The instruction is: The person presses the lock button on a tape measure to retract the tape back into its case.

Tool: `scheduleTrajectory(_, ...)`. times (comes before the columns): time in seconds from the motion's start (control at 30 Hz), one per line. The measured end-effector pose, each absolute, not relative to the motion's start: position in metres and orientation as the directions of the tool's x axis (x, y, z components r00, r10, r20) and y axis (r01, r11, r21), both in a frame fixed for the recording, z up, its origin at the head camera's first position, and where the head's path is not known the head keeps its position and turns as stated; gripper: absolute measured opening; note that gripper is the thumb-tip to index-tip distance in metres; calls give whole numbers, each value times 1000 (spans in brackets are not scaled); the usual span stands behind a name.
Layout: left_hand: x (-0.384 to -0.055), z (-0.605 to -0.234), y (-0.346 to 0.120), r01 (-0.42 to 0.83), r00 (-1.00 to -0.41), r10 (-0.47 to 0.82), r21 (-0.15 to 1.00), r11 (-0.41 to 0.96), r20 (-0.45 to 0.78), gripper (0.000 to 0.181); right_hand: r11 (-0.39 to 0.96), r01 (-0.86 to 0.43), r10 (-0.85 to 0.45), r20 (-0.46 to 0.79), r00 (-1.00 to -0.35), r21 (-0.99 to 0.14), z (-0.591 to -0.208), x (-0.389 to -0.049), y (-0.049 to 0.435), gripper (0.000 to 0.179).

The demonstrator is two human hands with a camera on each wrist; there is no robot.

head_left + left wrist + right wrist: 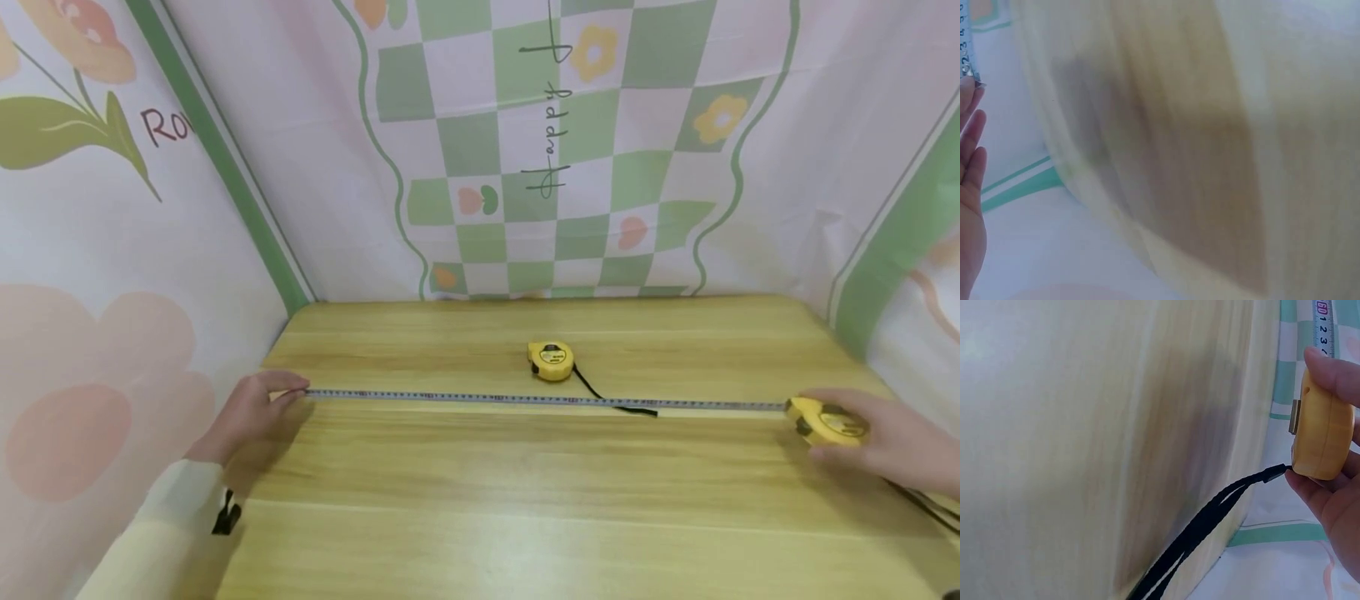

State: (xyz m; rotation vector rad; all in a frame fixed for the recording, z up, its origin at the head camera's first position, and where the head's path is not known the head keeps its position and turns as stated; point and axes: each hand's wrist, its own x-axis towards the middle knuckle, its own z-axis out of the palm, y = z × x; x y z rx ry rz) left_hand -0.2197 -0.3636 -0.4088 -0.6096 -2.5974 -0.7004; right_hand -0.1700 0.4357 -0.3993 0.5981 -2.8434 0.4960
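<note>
With our left hand [243, 408] we pinch the free end of the measuring tape [465, 397], the grip closed on its tip between thumb and finger. Our right hand [896, 437] has its grip wrapped round the yellow case [821, 421], and a black strap [1197, 526] hangs from that case. Between our two hands the tape stretches straight across, over the table [480, 508]. Just beyond it, near the middle, we see a second tape measure [552, 362] on the table, its black cord [639, 410] passing beneath the tape. Patterned cloth [315, 167] hangs behind.
</note>
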Motion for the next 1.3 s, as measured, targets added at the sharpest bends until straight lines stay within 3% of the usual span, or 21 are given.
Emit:
scheduleTrajectory(0.13,-224,-405,-363,521,-809,314,358,775,497,18,855,-407,-349,224,-910,-322,-395,-173,441,72)
scheduleTrajectory(0.43,-231,-393,-358,538,-787,323,330,776,525,16,881,-381,-304,282,-910,-281,-382,-182,449,75)
scheduleTrajectory(0.93,-243,-371,-355,573,-695,314,235,785,647,21,872,-256,-175,223,-959,-416,-363,-185,444,82)
scheduleTrajectory(1.17,-250,-367,-360,550,-720,304,246,798,623,21,820,-358,-238,303,-923,-446,-354,-188,438,77)
scheduleTrajectory(1.3,-253,-365,-361,536,-730,292,254,805,618,20,812,-436,-282,394,-875,-387,-352,-192,433,70)
